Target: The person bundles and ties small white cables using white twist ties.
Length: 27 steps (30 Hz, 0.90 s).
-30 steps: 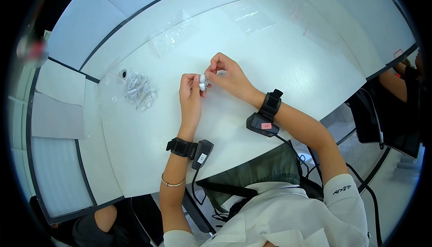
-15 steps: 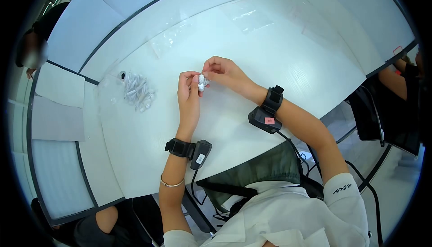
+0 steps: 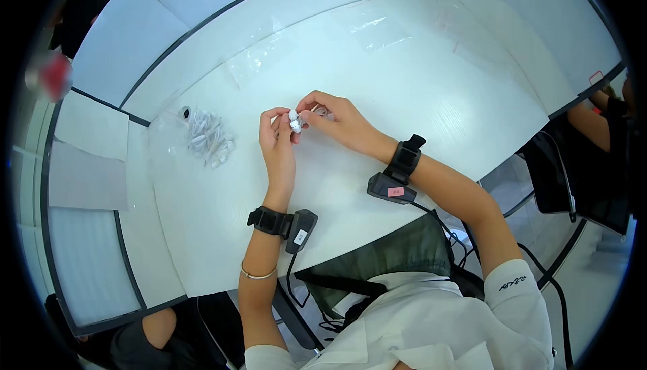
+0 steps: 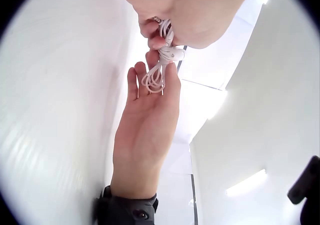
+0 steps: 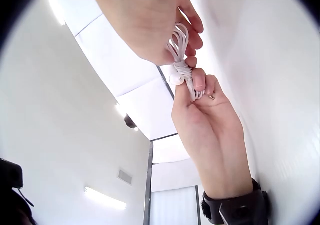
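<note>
A bundle of white wired earphones (image 3: pixel 295 122) is held up between both hands, above the table. Its cable is wound tightly around the middle, and loops stick out at the ends. My left hand (image 3: pixel 277 144) grips one end between thumb and fingers; a metal plug (image 5: pixel 212 97) shows by its fingers in the right wrist view. The right hand (image 3: pixel 348 125) pinches the other side, with cable loops (image 4: pixel 155 80) lying between its thumb and fingers. A white earbud (image 5: pixel 175 79) pokes out beside the wound part. Fingers hide some of the bundle.
A heap of similar white earphones (image 3: pixel 207 137) lies on the left of the white table (image 3: pixel 404 120). Clear plastic bags (image 3: pixel 381 29) lie toward the back. Low white partitions (image 3: pixel 229 29) surround the table. Cables run from both wrist cameras (image 3: pixel 391 188).
Both hands and the earphones have shifted slightly left. The right fingers, raised higher before, have come down closer to the left hand, and the bundle has turned a little.
</note>
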Each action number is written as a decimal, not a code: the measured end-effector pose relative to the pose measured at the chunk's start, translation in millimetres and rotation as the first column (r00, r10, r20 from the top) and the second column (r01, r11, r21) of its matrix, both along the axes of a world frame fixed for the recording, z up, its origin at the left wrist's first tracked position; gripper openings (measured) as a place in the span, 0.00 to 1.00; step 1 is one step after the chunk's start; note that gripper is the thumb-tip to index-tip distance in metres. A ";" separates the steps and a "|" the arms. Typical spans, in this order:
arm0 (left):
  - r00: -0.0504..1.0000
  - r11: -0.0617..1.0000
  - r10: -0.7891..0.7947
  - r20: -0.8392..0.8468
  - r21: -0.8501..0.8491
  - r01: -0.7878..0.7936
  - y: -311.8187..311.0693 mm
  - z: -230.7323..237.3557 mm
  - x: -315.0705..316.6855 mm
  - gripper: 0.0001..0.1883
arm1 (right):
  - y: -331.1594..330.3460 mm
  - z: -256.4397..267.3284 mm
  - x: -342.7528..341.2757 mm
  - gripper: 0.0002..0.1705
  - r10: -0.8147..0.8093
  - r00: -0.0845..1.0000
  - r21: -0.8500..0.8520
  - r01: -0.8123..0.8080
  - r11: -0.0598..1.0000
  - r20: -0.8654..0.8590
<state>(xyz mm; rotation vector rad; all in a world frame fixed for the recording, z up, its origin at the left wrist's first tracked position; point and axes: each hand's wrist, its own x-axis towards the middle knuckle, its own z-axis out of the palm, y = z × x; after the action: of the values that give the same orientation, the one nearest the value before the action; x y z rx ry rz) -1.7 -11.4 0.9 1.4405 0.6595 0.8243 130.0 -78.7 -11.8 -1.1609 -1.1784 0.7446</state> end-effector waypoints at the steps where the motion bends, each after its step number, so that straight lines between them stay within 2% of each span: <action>1: 1.000 1.000 0.005 0.005 0.002 -0.005 -0.5 0.3 0.4 0.07 | -0.3 1.3 0.0 0.11 -0.007 1.000 0.002 0.007 1.000 0.007; 9: 0.999 1.000 0.007 -0.034 0.025 -0.006 -1.2 -0.2 1.3 0.07 | -2.9 4.9 2.8 0.09 -0.077 0.984 -0.039 0.084 0.996 0.161; 16: 0.999 0.997 -0.002 -0.050 0.080 0.006 -0.3 -3.6 1.5 0.10 | -3.6 2.6 3.8 0.09 -0.098 0.951 0.025 0.095 0.995 0.295; 22: 0.999 0.997 -0.012 -0.035 0.071 0.015 1.5 -5.8 1.0 0.12 | -4.7 3.9 1.8 0.10 -0.115 0.939 0.081 0.093 0.992 0.326; 27: 0.998 0.998 0.038 -0.043 0.060 -0.035 -0.1 -3.3 0.2 0.10 | -3.3 1.6 0.9 0.11 -0.104 0.941 0.087 0.080 0.993 0.321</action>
<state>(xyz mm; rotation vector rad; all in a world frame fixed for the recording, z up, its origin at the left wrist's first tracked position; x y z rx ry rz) -1.5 -11.5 -2.4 1.5074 0.7017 0.8483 130.8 -82.0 -10.2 -1.3009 -1.4019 0.4432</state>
